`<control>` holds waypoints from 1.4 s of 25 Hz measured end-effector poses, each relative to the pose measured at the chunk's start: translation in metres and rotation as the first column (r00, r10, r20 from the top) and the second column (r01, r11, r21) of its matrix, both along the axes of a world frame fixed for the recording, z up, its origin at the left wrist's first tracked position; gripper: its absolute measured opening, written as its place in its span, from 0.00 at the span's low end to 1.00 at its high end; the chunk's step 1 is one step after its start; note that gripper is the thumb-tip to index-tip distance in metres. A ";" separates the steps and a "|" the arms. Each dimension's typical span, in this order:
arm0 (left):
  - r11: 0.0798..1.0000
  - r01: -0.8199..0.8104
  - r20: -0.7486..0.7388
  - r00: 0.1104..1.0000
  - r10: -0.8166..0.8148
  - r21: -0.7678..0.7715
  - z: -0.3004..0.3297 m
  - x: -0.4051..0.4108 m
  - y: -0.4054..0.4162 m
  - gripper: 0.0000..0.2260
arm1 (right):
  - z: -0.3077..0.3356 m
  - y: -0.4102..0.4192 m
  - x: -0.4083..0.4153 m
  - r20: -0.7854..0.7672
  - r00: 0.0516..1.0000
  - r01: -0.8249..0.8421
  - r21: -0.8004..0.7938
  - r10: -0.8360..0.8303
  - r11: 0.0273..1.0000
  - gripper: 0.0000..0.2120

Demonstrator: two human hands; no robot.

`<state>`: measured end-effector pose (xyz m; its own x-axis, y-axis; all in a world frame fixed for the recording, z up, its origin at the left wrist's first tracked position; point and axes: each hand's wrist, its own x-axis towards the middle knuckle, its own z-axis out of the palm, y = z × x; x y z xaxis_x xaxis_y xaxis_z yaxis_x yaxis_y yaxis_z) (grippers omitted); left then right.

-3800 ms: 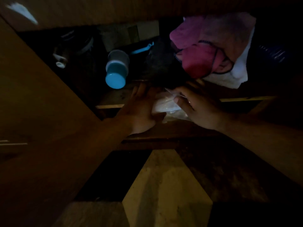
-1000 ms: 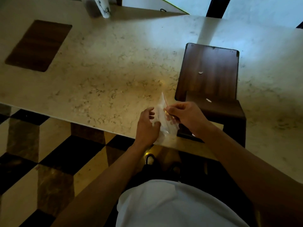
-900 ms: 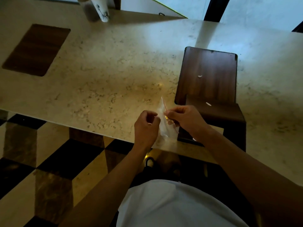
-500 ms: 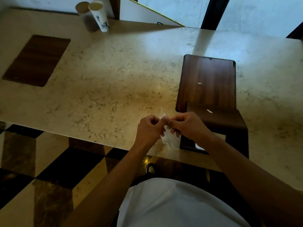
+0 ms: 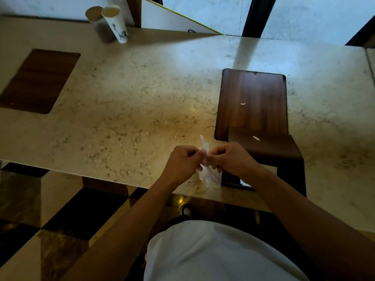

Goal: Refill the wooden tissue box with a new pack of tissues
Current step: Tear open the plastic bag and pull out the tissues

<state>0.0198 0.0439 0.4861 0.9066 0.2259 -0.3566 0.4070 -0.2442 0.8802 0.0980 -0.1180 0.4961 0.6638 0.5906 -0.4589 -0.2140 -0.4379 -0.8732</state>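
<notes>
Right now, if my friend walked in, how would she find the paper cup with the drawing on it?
Start at the big marble counter and look to its far left corner by the wall. Two tall paper cups stand there touching; the paper cup with the drawing is the white right-hand one with a dark sketch near its base, while the plain cup looks brownish.

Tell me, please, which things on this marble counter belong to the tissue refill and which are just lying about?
Belongs to the job:
tissue pack, pinched by left hand and right hand
wooden tissue box
flat wooden panel behind it, probably

Lying about:
two paper cups
dark wooden inset
</notes>
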 end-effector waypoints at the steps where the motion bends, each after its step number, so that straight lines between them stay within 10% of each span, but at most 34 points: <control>1: 1.000 0.014 0.001 1.000 -0.014 -0.014 0.001 -0.001 0.001 0.13 | 0.000 -0.003 0.000 -0.037 0.999 0.018 0.012 -0.018 1.000 0.07; 10: 0.993 0.107 -0.171 0.979 -0.113 -0.045 0.008 0.001 0.003 0.11 | -0.003 -0.008 -0.007 -0.139 0.990 0.035 0.000 -0.035 0.999 0.06; 19: 0.984 0.078 -0.154 0.983 -0.104 -0.161 0.004 -0.010 -0.012 0.15 | -0.001 -0.006 -0.024 0.320 0.906 -0.206 -0.242 0.279 0.948 0.12; 35: 0.992 -0.106 -0.005 0.994 0.105 -0.065 0.004 -0.005 -0.035 0.17 | -0.007 0.006 -0.040 0.222 0.959 0.180 0.003 -0.176 0.984 0.20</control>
